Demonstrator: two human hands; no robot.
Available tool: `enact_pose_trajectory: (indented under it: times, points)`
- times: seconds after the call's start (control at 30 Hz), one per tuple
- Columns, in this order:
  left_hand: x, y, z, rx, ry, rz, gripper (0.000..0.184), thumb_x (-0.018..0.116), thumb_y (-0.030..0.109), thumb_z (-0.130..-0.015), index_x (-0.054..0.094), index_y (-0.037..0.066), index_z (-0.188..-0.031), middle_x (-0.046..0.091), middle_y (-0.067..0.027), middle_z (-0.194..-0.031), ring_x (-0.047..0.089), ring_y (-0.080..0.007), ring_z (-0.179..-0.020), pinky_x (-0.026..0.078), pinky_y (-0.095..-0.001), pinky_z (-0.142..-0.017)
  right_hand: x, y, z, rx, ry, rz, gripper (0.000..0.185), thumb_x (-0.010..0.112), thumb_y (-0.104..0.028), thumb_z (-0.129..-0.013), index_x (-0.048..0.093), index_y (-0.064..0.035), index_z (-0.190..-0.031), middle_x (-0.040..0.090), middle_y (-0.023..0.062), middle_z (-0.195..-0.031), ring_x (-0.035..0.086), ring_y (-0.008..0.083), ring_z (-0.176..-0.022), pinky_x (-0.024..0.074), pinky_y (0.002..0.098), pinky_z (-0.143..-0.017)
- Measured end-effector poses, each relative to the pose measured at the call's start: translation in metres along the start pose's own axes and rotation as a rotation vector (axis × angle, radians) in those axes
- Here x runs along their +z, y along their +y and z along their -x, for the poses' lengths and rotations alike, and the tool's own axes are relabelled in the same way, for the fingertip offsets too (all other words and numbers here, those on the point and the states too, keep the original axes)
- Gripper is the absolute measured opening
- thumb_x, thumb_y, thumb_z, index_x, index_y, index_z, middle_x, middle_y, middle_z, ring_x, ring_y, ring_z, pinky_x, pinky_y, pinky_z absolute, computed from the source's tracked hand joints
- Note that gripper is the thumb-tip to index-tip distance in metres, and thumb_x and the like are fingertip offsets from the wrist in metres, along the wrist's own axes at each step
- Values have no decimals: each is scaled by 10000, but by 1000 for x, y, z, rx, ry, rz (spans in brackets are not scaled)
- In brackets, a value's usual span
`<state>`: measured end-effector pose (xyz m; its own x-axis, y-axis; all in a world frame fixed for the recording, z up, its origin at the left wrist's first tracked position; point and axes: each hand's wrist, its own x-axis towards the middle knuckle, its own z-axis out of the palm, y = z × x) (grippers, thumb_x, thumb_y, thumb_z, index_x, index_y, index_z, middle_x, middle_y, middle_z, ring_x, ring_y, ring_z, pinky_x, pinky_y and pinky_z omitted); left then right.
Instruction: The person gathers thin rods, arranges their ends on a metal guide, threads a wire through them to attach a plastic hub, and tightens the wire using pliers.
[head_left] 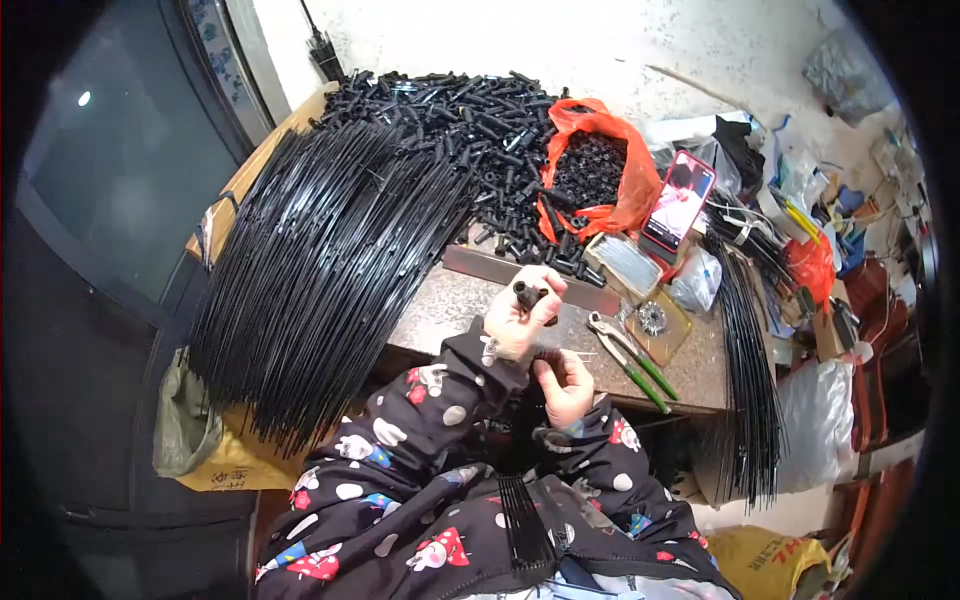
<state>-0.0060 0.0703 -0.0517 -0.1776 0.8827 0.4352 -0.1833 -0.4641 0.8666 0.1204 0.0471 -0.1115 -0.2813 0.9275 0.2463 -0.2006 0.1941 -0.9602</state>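
Nearest me, low in the centre of the frame, thin black rods (524, 530) lie across my lap. Above them, my right hand (567, 392) has its fingers curled inward; pale pins (585, 353) jut out to the right beside the fingertips, though I cannot tell whether I am pinching them or something darker behind.

Just above and to the left, my left hand (520, 325) is closed around black tubular pieces (524, 294), the nearest one's open mouth turned up at me. Its long axis runs nearly along my line of sight (so its length is hard to judge), and my right fingers lie below it, apart from the mouth. The left fingers are the ones on it.

Beyond, to the right on the worktop (450, 305), green-handled pliers (640, 370) slant down and right. Farther up, a metal bar (480, 268) stands before a heap of similar black pieces (450, 110).
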Motion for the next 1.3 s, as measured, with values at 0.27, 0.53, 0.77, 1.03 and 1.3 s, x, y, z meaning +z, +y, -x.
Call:
enact_pose_trajectory:
  times: [0.27,0.53,0.77,1.03,1.3]
  points:
    - [-47,-11,55,-651,110,374,167,585,44,-744,544,-10,-896,524,-26,-706,440,-74,-556,356,-176,-489,-15,6,2,183,25,-221,98,545,-72,-817,529,-9,-891,565,40,-798,541,110,-706,441,231,-659]
    - [-37,-21,69,-760,-12,791,256,564,45,-769,511,-17,-1012,561,-102,-887,538,-134,-747,454,-211,-641,13,-7,11,136,159,-394,238,582,-5,-777,429,-20,-960,511,34,-863,500,97,-784,399,206,-726]
    - [-44,-25,62,-723,-93,725,243,597,50,-736,542,-2,-968,568,-114,-948,543,-153,-743,450,-247,-664,13,-6,8,170,120,-410,231,571,5,-781,430,-22,-963,522,42,-864,501,101,-795,401,223,-737]
    - [-45,-28,62,-680,-39,765,219,615,45,-718,533,6,-917,571,-114,-933,554,-150,-733,454,-240,-665,13,-7,7,167,85,-416,227,575,8,-773,440,-20,-954,523,41,-856,502,101,-782,405,222,-727]
    - [-43,-22,63,-681,-65,717,231,621,48,-714,530,9,-923,550,-115,-949,546,-146,-760,452,-229,-682,13,-6,7,146,91,-417,230,574,4,-777,436,-22,-960,523,37,-865,495,95,-794,392,223,-738]
